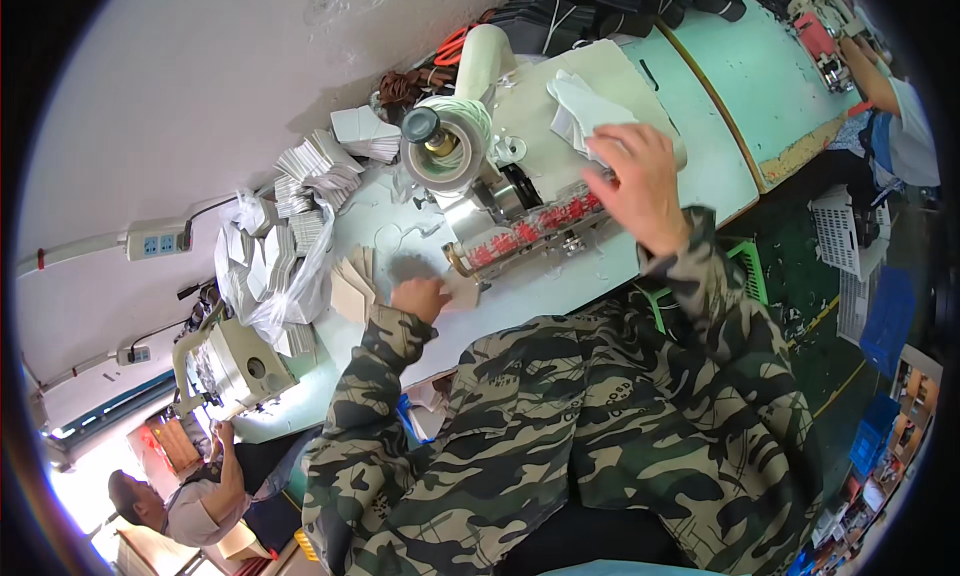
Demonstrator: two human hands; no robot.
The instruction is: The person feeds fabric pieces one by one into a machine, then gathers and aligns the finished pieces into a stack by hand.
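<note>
Taking the pale sewing machine [465, 211] as the middle of the clock, the left hand [420, 298] lies between 7 and 8 o'clock, low over the pale green tabletop [590, 276], its fingers curled at a flat beige piece [462, 294]; I cannot tell whether it pinches that piece or merely rests on it. The piece sits just beside the near end of the machine's red-marked arm [530, 231]. At 9 o'clock from this hand, close by, stands a small fanned stack of beige pieces [352, 286], and beyond it a clear plastic bag [315, 286] bulges with more pale pieces. The right hand [640, 181] is at 3 o'clock of the machine, released, fingers spread with nothing seen in the grasp; its fingertips overlap the lower edge of some white folded pieces [588, 106] at 1 o'clock, though contact cannot be told. Bundles of pale pieces [315, 171] lie at 9 o'clock, dark stacked pieces [540, 21] at 12. Toward 8 o'clock a co-worker [205, 501] reaches to a second machine [240, 366]; toward 2, another person's arm [873, 79] meets a pink-and-white machine [818, 38]. A green stool [748, 266] stands at 4 o'clock.
</note>
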